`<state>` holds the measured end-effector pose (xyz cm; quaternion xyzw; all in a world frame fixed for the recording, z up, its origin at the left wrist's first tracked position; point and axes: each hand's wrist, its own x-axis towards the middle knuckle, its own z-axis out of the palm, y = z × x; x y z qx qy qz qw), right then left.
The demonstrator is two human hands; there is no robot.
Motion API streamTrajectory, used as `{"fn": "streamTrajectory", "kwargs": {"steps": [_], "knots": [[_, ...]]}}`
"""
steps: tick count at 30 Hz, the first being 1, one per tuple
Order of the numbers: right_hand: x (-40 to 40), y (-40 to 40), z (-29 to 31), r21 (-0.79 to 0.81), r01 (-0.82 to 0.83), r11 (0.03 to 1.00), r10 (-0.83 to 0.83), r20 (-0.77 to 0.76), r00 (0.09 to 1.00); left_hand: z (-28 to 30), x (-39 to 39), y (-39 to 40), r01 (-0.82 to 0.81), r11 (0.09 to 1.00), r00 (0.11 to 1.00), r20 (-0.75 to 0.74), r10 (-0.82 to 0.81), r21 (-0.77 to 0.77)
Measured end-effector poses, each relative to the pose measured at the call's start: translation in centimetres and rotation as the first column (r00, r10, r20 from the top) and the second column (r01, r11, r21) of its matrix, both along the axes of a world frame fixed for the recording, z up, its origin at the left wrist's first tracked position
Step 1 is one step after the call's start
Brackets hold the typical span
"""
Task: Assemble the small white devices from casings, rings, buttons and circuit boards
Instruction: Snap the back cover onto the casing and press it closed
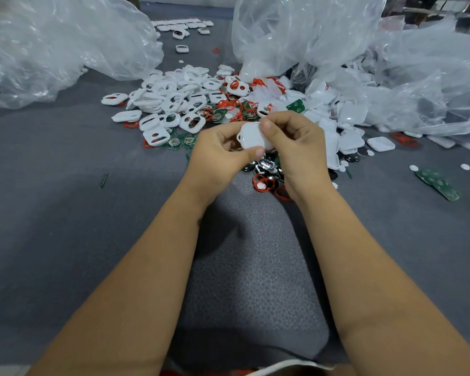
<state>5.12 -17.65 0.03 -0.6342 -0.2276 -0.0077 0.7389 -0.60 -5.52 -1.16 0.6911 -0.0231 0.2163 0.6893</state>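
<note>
Both hands meet above the middle of the grey textured surface [65, 213], gripping one small white rounded-square plastic casing [253, 137] between them. The left hand [217, 158] curls its fingers under and around the casing's left side, with the thumb lying along its lower edge. The right hand [296, 147] closes over the casing's right side, its thumb pressed on the top face near the upper edge. The casing is held clear of the surface, its smooth closed face turned up towards the camera.

Just beyond the hands lies a heap of white plastic front casings with oval openings [168, 104], mixed with thin red rings [228, 105] and small green circuit boards [295, 105]. To the right of the heap sits a pile of plain white back casings [350, 115], one of them lying apart [381, 144]. Under the hands, more red rings [263, 183] and dark round parts [266, 165] lie on the surface. A longer green circuit board strip [438, 184] lies well apart at the right, with small white round buttons [413, 168] near it.

Crumpled clear plastic bags stand at the far left [65, 42] and far right [310, 36]. Between them, at the back, is a row of white devices [182, 25].
</note>
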Motion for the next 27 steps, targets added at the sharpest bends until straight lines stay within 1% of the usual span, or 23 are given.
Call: {"fn": "streamTrajectory", "kwargs": {"steps": [2,4,7,11,16,18,23,27], "knots": [[0.04,-0.05,-0.08,0.005,0.015,1.000,-0.015,-0.001,1.000,0.00,0.00,-0.31,-0.081,0.989,0.997,0.003,0.081,0.126],[0.03,-0.04,-0.07,0.015,0.010,1.000,-0.010,0.006,1.000,-0.02,-0.10,-0.43,-0.175,0.962,0.984,0.057,0.166,0.211],[0.19,-0.10,-0.06,0.043,-0.002,0.999,0.002,-0.005,1.000,0.08,-0.23,-0.64,-0.219,0.940,0.973,0.132,0.190,0.261],[0.30,0.07,-0.16,0.090,-0.044,0.995,0.046,-0.020,0.999,0.11,-0.07,-0.24,-0.269,0.940,0.959,0.146,0.242,0.209],[0.14,0.34,-0.16,0.115,-0.193,0.974,0.193,0.012,0.981,0.13,0.06,0.23,-0.299,0.952,0.948,0.135,0.290,0.059],[0.08,0.32,-0.12,0.126,-0.234,0.964,0.233,0.027,0.972,0.14,0.14,0.32,-0.304,0.952,0.945,0.136,0.298,0.024],[-0.16,0.38,0.04,0.119,-0.227,0.967,0.225,0.035,0.974,0.06,0.25,0.32,-0.297,0.955,0.944,0.152,0.294,-0.005],[-0.20,0.40,0.12,0.108,-0.207,0.972,0.205,0.027,0.978,0.03,0.20,0.36,-0.285,0.959,0.946,0.166,0.280,0.008]]}}
